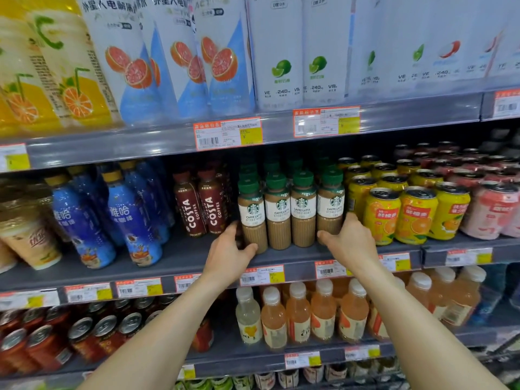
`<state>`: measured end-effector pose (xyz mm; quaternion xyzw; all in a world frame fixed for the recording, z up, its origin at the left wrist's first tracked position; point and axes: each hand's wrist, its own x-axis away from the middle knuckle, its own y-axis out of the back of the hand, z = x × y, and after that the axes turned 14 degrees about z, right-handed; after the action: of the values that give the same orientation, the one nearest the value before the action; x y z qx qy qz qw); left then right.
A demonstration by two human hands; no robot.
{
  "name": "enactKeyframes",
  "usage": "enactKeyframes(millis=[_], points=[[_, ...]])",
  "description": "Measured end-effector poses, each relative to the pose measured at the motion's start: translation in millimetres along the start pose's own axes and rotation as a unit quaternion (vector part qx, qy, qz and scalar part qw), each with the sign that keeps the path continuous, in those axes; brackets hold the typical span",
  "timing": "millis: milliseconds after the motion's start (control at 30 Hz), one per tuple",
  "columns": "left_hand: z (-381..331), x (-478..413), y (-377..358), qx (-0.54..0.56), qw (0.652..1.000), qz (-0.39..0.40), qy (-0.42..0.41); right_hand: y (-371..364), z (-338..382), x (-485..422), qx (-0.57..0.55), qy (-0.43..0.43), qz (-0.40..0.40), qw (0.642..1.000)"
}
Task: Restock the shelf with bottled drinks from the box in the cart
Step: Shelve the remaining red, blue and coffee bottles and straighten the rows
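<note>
Beside the Costa bottles (203,205), left hand (228,256) and right hand (350,244) clasp Starbucks latte bottles (281,220) low; likely rigid, slick, heavy

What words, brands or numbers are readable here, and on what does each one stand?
"COSTA COFFEE": dark red bottles.
"CAFFE LATTE": green-capped latte bottles.
"雅哈": blue bottles.
"外星人电解": grapefruit bottles, top shelf.
"VE", "240": lime bottles.
"鲜橙多": yellow cans.
Price tags: too blurred to read.
</note>
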<state>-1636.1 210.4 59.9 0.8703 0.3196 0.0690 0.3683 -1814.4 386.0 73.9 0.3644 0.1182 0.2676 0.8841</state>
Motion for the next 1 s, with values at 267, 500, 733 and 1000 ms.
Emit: enactKeyframes(millis=[267,500,733,1000], points=[[27.0,14.4,30.4,-0.007,0.997,-0.072,0.029,-28.5,1.6,61.8,-0.061,0.109,-0.064,0.990],[51.0,10.3,60.1,0.021,0.984,-0.176,0.032,-111.4,78.2,94.2,-0.076,0.237,0.090,0.964],[69.8,-26.0,71.8,0.028,0.983,-0.170,0.059,-165.9,162.4,49.2,-0.097,0.181,0.099,0.974],[83.8,-51.0,72.9,0.088,0.990,-0.086,0.064,-189.8,176.5,-7.5,-0.129,0.074,0.090,0.985]])
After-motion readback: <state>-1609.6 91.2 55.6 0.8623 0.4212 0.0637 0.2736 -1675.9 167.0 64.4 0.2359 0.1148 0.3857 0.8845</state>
